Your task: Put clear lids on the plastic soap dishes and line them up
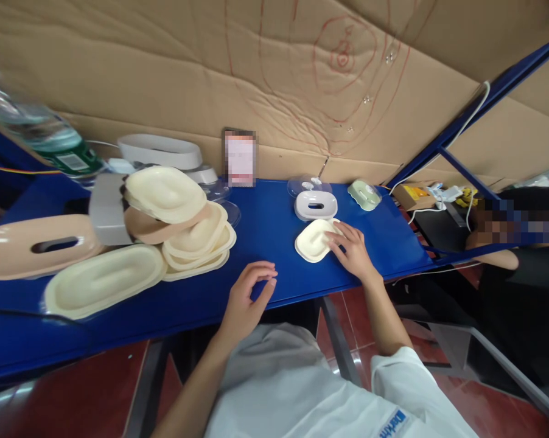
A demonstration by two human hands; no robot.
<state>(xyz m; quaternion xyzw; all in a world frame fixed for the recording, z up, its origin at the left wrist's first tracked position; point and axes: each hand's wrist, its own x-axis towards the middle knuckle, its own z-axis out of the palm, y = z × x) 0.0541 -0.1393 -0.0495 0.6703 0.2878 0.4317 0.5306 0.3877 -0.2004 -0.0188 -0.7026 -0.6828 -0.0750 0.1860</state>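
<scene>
Right hand (353,254) at the cream tray (311,241), which sits on the blue table (265,234): fingers over its right rim, clamped or not, can't tell. Left hand (247,298) empty, thumb and fingers apart. Tray looks light, stiff, smooth; the raised rim's the grip!

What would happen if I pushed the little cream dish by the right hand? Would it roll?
The cream dish probably wouldn't roll, as it lies low on the blue table. Its shallow, moulded shape suggests something light but fairly stiff, like plastic. Its surface looks smooth, so it might slide easily.
</scene>
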